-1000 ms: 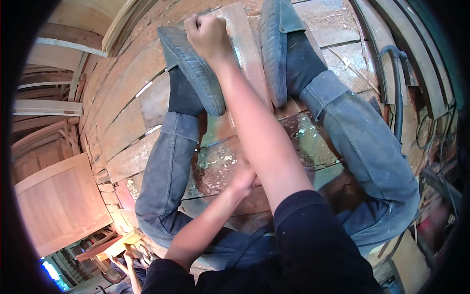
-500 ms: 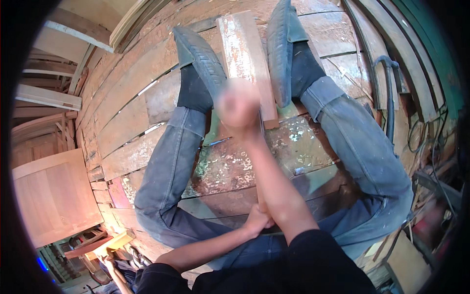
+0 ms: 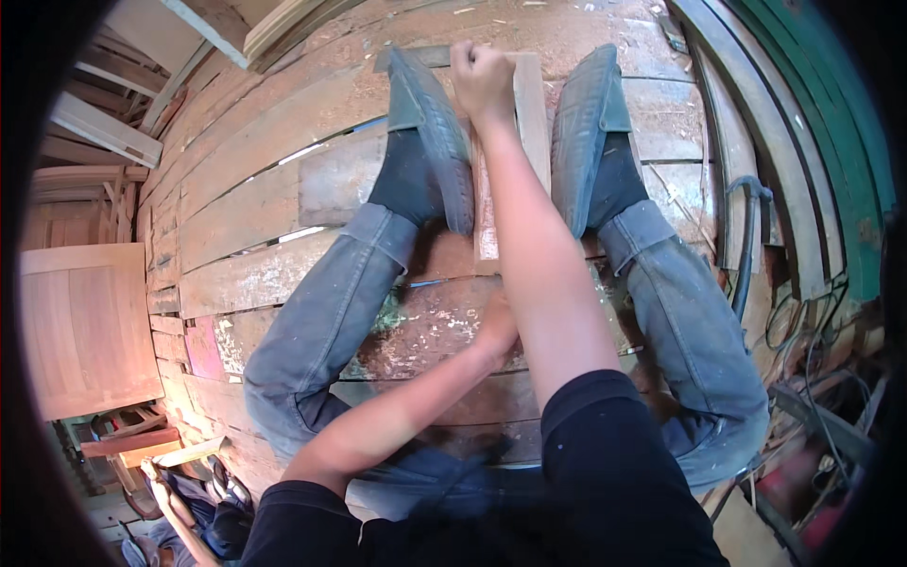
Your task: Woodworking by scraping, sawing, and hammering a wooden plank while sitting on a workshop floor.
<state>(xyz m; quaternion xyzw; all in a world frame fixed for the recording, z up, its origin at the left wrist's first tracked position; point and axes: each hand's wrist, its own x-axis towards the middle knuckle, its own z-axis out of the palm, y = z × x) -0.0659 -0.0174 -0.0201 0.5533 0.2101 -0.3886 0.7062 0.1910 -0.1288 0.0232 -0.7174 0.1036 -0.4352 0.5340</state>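
A long wooden board lies on the floor between my two shoes, with flaked whitish paint on its near end. Over the board's far end is my right hand, closed in a fist; what it grips is hidden. My right arm stretches straight out along the board. Just short of the board's near end, my left hand is bent inward under the right forearm, which covers its fingers. It looks closed, but its hold is out of sight. My left shoe and right shoe stand against the board's sides.
Worn floor planks with shavings surround me. To the right are a dark curved-top bar, long timbers and loose cables. A wooden panel stands at left. Another person's arm shows at lower left beside wood pieces.
My right hand has pushed away from me, from the board's near end to its far end. My left hand has moved forward from near my lap, where it was wrapped round a pale stick.
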